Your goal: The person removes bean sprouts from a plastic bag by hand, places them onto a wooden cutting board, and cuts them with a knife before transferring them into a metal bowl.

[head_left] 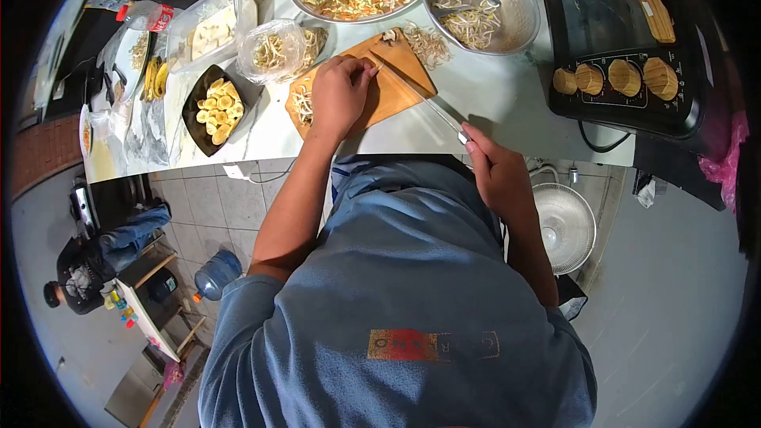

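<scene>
Bean sprouts (302,105) lie in a small heap on the left edge of a wooden cutting board (404,99), set at a slant on the white bench (507,95). Looser, browner strands (428,46) lie beside its far right edge. The left hand (339,101) is over the board, fingertips pinched together at a small pale piece (379,69), probably a sprout, though it is too small to be sure. The right hand (498,170) grasps a long knife (422,97) by the handle, its blade slanting across the board towards those fingertips. Beyond stands a metal bowl (519,12) holding more sprouts. Careful work here would likely mean curled left fingertips, a steady blade and short, light cuts, since thin strands may roll or bruise.
</scene>
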{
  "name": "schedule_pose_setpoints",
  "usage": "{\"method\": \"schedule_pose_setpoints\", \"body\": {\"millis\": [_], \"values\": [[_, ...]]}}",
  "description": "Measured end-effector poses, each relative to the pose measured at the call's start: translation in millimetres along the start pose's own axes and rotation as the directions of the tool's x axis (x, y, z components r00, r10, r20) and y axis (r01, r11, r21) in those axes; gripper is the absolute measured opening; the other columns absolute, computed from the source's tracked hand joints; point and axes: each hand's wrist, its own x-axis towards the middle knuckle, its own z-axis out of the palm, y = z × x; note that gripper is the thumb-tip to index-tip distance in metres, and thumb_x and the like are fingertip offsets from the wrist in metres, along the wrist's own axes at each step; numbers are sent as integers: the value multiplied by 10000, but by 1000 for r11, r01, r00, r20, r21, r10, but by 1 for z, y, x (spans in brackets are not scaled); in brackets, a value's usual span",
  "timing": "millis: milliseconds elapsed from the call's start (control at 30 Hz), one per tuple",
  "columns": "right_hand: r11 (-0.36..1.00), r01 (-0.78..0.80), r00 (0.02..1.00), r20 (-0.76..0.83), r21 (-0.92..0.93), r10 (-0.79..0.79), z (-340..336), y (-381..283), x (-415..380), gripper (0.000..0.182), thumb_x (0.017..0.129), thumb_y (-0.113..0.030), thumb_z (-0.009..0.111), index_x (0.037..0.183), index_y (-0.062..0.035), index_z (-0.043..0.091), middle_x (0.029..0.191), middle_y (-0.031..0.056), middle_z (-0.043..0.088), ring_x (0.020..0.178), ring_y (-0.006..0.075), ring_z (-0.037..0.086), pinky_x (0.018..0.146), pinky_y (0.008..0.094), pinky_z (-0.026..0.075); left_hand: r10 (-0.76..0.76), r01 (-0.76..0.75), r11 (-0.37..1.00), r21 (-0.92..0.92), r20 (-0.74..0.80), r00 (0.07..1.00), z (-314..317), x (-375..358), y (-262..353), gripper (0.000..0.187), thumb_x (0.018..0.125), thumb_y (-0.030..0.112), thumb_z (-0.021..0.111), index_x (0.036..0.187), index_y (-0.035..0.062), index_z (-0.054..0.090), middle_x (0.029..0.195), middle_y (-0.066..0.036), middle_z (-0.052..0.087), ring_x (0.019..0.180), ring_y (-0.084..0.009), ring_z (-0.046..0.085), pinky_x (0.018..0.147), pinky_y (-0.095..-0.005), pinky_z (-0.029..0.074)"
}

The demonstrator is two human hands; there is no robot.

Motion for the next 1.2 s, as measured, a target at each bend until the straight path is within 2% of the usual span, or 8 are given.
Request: {"method": "schedule_pose_setpoints", "body": {"millis": [200, 300, 600, 767, 900, 967, 1067, 1200], "values": [[1000, 4, 1000, 3, -8, -4, -1, -1, 1, 295, 1013, -245, 579, 1259, -119, 681, 859, 198, 701, 766, 381, 685, 699, 433, 526, -8, 7, 1000, 26, 19, 1000, 0, 2, -3, 184, 868, 200, 754, 880, 17, 756, 878, -167, 698, 856, -357, 645, 800, -440, 508], [998, 69, 997, -32, 12, -68, 1, 2, 1, 292, 1011, -243, 582, 1253, -116, 684, 862, 194, 705, 761, 383, 685, 697, 431, 528, -7, 2, 997, 81, 62, 998, -2, 2, -2, 209, 904, 215, 741, 958, 13, 748, 941, -158, 693, 841, -316, 671, 753, -388, 527], [998, 2, 1000, 23, -58, -1, 3, -3, 2, 310, 1011, -252, 583, 1277, -121, 674, 918, 204, 713, 835, 392, 695, 742, 443, 541, -5, 1, 998, 57, 62, 998, -3, 2, -1, 214, 905, 217, 742, 961, 11, 747, 931, -162, 690, 833, -322, 669, 751, -391, 526], [999, 29, 999, -41, -37, -30, 1, 4, 2, 313, 1021, -268, 564, 1277, -129, 678, 925, 206, 715, 853, 389, 697, 755, 451, 540, 7, -7, 1000, -6, 20, 1000, -4, 3, 2, 173, 866, 184, 755, 867, 12, 735, 852, -165, 679, 840, -358, 642, 774, -436, 511], [998, -44, 997, -62, -42, 42, -12, 5, 0, 307, 1021, -261, 574, 1274, -124, 680, 894, 197, 714, 799, 373, 694, 723, 433, 532, 27, -26, 999, -26, 22, 999, -7, 4, 0, 145, 900, 162, 727, 928, 19, 721, 861, -154, 662, 800, -341, 640, 733, -418, 509], [1000, -21, 990, -143, -18, 19, -14, 10, -1, 317, 1024, -215, 582, 1298, -80, 666, 758, 110, 671, 611, 122, 530, 629, 278, 454, 29, -29, 997, -70, 6, 1000, -9, 8, 8, 142, 910, 158, 720, 942, 19, 717, 860, -150, 659, 765, -318, 632, 706, -401, 507], [972, -129, 989, -44, 196, 140, -20, 13, -3, 323, 1022, -209, 582, 1308, -82, 663, 743, 53, 653, 632, 85, 500, 631, 260, 439, 60, -63, 986, -152, -25, 998, -8, 21, 25, 139, 922, 154, 714, 954, 19, 712, 852, -141, 653, 704, -273, 612, 661, -370, 498], [979, -110, 986, -105, 174, 129, -13, 22, -16, 320, 1018, -197, 583, 1305, -84, 669, 743, 24, 642, 651, 72, 492, 633, 255, 432, 146, -152, 963, -222, -46, 988, 3, 46, 46, 127, 921, 146, 718, 951, 22, 712, 829, -127, 647, 667, -224, 585, 635, -343, 489]]}}
